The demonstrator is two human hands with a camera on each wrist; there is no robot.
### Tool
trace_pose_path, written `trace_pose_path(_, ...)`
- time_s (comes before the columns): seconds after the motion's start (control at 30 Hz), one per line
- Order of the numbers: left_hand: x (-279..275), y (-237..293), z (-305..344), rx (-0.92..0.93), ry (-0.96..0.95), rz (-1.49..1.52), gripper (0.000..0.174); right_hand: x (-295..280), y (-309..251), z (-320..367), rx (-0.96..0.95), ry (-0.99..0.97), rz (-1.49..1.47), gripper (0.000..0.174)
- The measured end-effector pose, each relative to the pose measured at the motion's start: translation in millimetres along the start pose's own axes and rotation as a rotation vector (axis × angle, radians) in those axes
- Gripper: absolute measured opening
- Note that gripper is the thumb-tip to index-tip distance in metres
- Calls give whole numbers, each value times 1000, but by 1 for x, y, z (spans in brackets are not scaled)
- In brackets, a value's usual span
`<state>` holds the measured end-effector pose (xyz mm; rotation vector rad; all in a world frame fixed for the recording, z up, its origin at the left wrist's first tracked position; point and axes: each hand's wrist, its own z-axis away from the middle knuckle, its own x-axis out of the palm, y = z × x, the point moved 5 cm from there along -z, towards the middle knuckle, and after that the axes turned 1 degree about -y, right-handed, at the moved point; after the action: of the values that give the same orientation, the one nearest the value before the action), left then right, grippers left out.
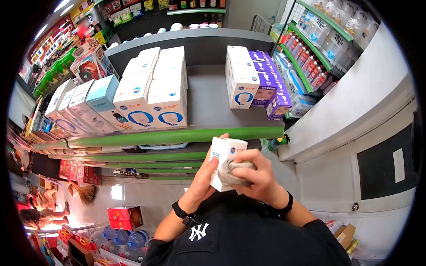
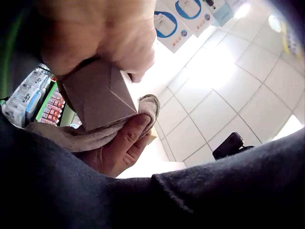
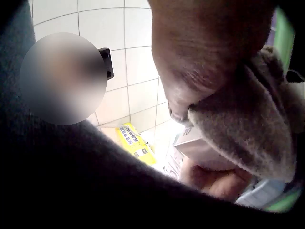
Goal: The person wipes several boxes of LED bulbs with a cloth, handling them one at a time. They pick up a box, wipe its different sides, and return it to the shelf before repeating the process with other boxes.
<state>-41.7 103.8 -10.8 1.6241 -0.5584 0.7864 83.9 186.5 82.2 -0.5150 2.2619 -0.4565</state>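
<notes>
Status: cloth (image 1: 230,174) in contact with white box (image 1: 222,153)

Head view: The white box is held upright, slightly tilted, in front of the shelf (image 1: 206,99) and apart from it. Its side is gripped by the left hand (image 1: 202,181), with the thumb laid on one face. The cloth is bunched in the curled fingers of the right hand (image 1: 259,175) and pressed to the opposite side. The box is thus located between the two hands. Boxed goods (image 1: 166,95) are stood on the shelf. Handling is judged to be under way, not complete: the cloth is applied and the box has not been set down. How much of its surface has been covered cannot be told.

Left wrist view: One end of the box is shown beneath the left hand. The cloth is folded along its edge and is held there by the right hand's fingers.

Right wrist view: The cloth is hung from the right hand over part of the box; the far faces are hidden.
</notes>
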Motion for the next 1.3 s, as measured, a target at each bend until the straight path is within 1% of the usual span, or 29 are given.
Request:
trace_pose_path(0.1,1,1,0,3,-33,-91,80,-9,10,-5,25,186,87,40)
trace_pose_path(0.17,4,4,1,-5,-36,-150,79,-15,17,-8,99,262,131,36)
trace_pose_path(0.2,1,2,1,-24,-29,-151,78,-16,19,-9,117,270,116,34)
trace_pose_path(0.3,1,3,1,-61,-29,-28,78,-19,26,-6,166,309,56,29)
trace_pose_path(0.37,-12,-2,0,-72,8,236,78,-22,29,0,188,350,-3,27)
trace_pose_path(0.4,-12,4,-1,-13,-73,317,76,-24,31,2,219,356,-24,28)
trace_pose_path(0.5,-23,1,3,36,134,259,72,-28,32,6,222,363,-70,28)
trace_pose_path(0.53,-23,-1,4,60,130,308,70,-28,32,9,206,353,-58,30)
trace_pose_path(0.63,-17,-4,2,109,112,403,75,-33,23,15,162,376,-80,32)
trace_pose_path(0.67,-17,-6,2,111,91,414,76,-32,21,19,124,361,-46,35)
trace_pose_path(0.77,-10,-11,1,187,47,337,74,-32,-4,13,-105,206,50,38)
trace_pose_path(0.8,-9,-12,2,187,60,305,75,-26,-12,6,-151,172,68,43)
trace_pose_path(0.83,-7,-12,3,187,72,273,75,-21,-15,4,-158,156,101,46)
trace_pose_path(0.9,-3,-13,3,171,87,245,74,-21,-14,7,-96,138,102,46)
trace_pose_path(1.0,1,-18,4,129,93,256,73,-22,-13,12,-72,191,105,45)
trace_pose_path(1.1,0,-21,7,91,84,231,73,-27,-12,16,-13,279,181,44)
trace_pose_path(1.23,-4,-23,8,64,122,181,75,-30,-5,19,59,314,191,34)
trace_pose_path(1.27,-7,-23,9,56,140,181,76,-32,1,21,117,345,170,28)
trace_pose_path(1.3,-8,-20,11,82,147,123,79,-35,8,25,173,394,175,28)
